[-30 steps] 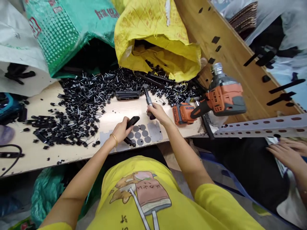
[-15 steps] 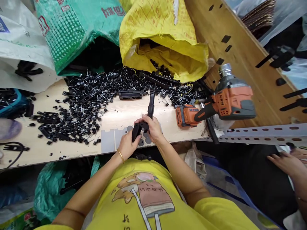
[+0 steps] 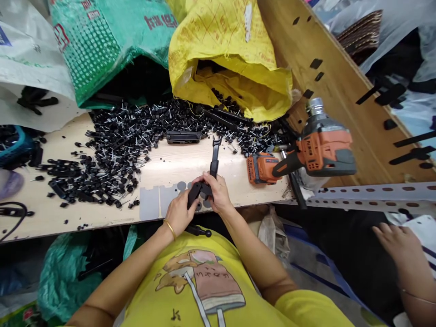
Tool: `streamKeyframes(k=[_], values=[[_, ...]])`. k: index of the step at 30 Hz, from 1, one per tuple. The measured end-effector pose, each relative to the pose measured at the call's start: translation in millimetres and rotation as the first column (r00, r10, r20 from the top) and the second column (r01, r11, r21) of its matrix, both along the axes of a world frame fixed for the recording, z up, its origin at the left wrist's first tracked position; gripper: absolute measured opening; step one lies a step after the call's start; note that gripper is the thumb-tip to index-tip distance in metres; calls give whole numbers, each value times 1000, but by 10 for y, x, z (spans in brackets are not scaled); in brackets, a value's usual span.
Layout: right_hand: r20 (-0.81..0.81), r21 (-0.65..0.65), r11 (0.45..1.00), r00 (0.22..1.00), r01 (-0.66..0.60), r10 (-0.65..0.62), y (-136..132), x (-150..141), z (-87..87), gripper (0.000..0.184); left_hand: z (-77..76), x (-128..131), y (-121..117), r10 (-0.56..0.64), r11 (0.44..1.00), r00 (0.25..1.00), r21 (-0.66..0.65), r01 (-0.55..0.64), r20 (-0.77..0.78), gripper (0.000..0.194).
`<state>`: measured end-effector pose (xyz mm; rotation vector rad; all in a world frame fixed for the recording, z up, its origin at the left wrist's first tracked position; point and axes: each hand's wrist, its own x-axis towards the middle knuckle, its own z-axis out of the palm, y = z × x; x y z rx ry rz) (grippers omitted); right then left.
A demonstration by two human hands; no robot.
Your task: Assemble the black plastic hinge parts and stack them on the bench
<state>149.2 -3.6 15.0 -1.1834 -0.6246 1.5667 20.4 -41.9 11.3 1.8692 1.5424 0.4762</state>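
Both hands meet over the bench's front edge, fingers wrapped round dark plastic parts. My left hand grips a short black block-shaped piece. In my right hand is a long black telescoping bracket, its forked end pointing away from me. The two parts touch or nearly touch between my fingers; whether they are joined I cannot tell. Under the hands lie grey pads, some square and some round. Another black rod with a ball end rests at my lap.
A heap of black screws and knobs spreads across the bench. Behind it stand an open green sack and a yellow sack. An orange cordless impact wrench lies at right. Another person's hand shows far right.
The right hand has turned the bracket slightly, so its forked tip shows more clearly. Both hands stay close together. The view has shifted a little, and the other person's hand at right has moved.
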Motion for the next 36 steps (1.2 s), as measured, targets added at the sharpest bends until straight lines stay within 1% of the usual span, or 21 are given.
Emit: streamKeyframes(k=[2, 4, 8, 10, 11, 13, 15, 16, 17, 20, 22, 27, 29, 31, 32, 33, 34, 35, 36], values=[[16, 15, 1000, 1000, 8, -9, -7, -27, -64, 31, -28, 28, -44, -8, 1000, 1000, 0, 8, -22, 20], [1, 15, 999, 999, 44, -44, -22, -84, -97, 30, -26, 73, -86, 1, 1000, 999, -24, -2, -44, 18], [-103, -16, 979, 974, 202, -202, -55, -224, -70, 28, 62, 137, -107, 39, 997, 992, -58, -46, -121, 18], [-159, -30, 971, 958, 237, -238, -62, -243, -59, 26, 109, 117, -74, 9, 997, 988, -75, -21, -151, 18], [-189, -36, 975, 956, 220, -223, -63, -231, -62, 24, 126, 93, -51, -24, 996, 986, -89, 10, -164, 18], [-236, -48, 990, 961, 134, -142, -64, -180, -81, 22, 149, 38, -2, -115, 988, 975, -124, 92, -189, 18], [-247, -47, 998, 967, 45, -55, -75, -128, -99, 21, 166, 2, 31, -201, 972, 958, -161, 169, -205, 18], [-239, -42, 999, 970, 35, -44, -86, -115, -101, 21, 175, -1, 38, -227, 965, 951, -176, 192, -212, 18], [-226, -33, 997, 971, 69, -74, -102, -115, -97, 21, 187, 8, 39, -238, 962, 947, -188, 199, -216, 18], [-221, -6, 963, 939, 268, -263, -154, -169, -65, 20, 229, 72, 17, -193, 967, 953, -209, 145, -232, 21], [-235, -17, 941, 914, 338, -332, -172, -208, -45, 19, 252, 108, 4, -168, 968, 958, -223, 116, -232, 21], [-224, -84, 958, 932, 274, -286, -115, -252, -72, 18, 248, 75, 44, -233, 949, 939, -272, 162, -254, 22], [-209, -97, 948, 925, 304, -318, -92, -272, -128, 19, 219, 31, 113, -270, 940, 928, -278, 196, -258, 21], [-168, -96, 928, 913, 359, -371, -97, -249, -207, 20, 175, -25, 237, -322, 928, 913, -274, 253, -249, 21], [-129, -89, 930, 921, 358, -367, -114, -202, -249, 20, 146, -59, 322, -351, 921, 901, -266, 284, -255, 21], [-74, -86, 945, 944, 314, -320, -139, -126, -287, 22, 113, -97, 418, -380, 914, 883, -258, 313, -275, 22], [-8, -95, 973, 978, 208, -210, -171, -20, -317, 24, 74, -139, 520, -403, 908, 862, -250, 336, -309, 23], [69, -113, 991, 996, 66, -58, -205, 108, -336, 28, 31, -182, 621, -423, 903, 835, -238, 357, -352, 23], [148, -144, 984, 982, -101, 122, -237, 248, -342, 30, -17, -225, 714, -441, 897, 805, -218, 383, -398, 24]])
